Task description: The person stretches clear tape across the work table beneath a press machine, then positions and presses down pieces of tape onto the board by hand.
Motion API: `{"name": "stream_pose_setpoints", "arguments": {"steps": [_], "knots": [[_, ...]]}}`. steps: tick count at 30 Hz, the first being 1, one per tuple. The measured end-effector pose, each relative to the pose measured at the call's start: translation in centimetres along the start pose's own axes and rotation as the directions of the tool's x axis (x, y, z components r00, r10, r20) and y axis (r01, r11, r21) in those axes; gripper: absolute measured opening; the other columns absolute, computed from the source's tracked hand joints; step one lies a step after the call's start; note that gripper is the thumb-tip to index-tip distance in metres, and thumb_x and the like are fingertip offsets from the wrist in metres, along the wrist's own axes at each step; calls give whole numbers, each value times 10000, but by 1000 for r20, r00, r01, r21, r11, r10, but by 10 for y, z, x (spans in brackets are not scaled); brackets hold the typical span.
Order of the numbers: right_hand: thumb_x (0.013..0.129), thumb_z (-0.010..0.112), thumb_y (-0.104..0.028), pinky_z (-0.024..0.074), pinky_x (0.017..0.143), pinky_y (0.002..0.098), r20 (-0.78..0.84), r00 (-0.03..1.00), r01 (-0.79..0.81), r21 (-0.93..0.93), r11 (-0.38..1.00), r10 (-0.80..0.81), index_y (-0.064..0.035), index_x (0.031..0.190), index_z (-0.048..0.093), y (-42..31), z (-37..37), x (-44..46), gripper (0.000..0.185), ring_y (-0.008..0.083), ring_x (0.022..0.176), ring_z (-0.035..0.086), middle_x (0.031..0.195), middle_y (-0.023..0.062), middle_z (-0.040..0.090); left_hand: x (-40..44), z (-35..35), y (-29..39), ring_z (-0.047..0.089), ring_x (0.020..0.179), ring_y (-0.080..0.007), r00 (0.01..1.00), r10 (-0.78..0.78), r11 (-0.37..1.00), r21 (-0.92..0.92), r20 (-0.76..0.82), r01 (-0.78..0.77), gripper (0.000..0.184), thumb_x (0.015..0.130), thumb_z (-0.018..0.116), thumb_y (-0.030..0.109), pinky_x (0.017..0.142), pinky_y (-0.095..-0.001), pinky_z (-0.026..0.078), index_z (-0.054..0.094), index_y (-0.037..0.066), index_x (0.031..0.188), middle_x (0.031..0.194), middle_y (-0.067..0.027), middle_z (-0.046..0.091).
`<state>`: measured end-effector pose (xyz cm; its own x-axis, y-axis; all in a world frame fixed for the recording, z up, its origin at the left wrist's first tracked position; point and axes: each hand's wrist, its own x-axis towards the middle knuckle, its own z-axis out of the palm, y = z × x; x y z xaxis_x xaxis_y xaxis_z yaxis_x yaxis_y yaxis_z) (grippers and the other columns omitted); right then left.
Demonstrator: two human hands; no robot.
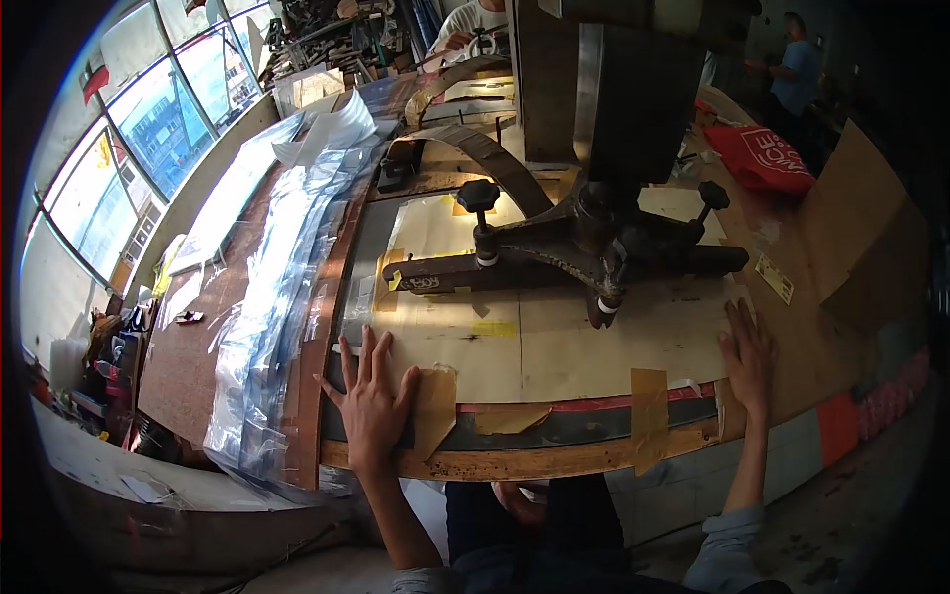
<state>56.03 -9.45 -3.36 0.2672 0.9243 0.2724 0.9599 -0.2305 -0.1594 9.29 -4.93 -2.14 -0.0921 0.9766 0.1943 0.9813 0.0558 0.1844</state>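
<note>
My left hand (371, 404) lies flat with fingers spread at the left front of a cream-coloured sheet (574, 361), beside a strip of brown tape (435, 401). At the sheet's right edge rests my right hand (749, 361), its fingers stretched out and holding nothing. Brown tape (649, 416) also crosses the front edge onto the wooden rim (554, 463). Over the sheet stands a black metal press head (594, 233) with knobs, fixed to a dark horizontal bar (673, 267). Whether the bar touches the sheet I cannot tell.
Clear plastic film (282, 287) is stacked on the brown board to the left. A red bag (760, 158) and a cardboard sheet (876, 223) are at the right. One person (475, 25) is behind the machine; another person (795, 74) stands at back right.
</note>
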Motion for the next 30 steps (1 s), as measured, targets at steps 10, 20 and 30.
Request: {"name": "stream_pose_setpoints", "arguments": {"steps": [10,20,30], "knots": [[944,423,-395,205,1049,574,-11,1000,-3,-31,1000,2,-223,1396,376,3,6,0,486,357,1344,263,1471,42,321,3,-1,-5,126,1415,-237,1000,15,1000,-17,-6,-15,533,885,465,520,1067,-624,-68,437,219,1323,1473,-5,323],[931,362,-485,185,1045,623,22,997,-73,-74,995,75,-245,1398,358,1,6,2,525,322,1370,233,1488,14,287,2,7,-8,139,1413,-238,999,12,1000,21,-43,-12,548,896,423,541,1055,-655,-35,443,214,1334,1498,-16,272],[920,353,-511,178,1047,625,30,996,-85,-20,996,86,-247,1383,378,4,10,4,534,329,1362,250,1490,6,285,-17,5,-6,196,1397,-251,994,56,998,17,-97,-55,558,907,377,556,1067,-639,-8,447,224,1350,1500,-33,263]]}}
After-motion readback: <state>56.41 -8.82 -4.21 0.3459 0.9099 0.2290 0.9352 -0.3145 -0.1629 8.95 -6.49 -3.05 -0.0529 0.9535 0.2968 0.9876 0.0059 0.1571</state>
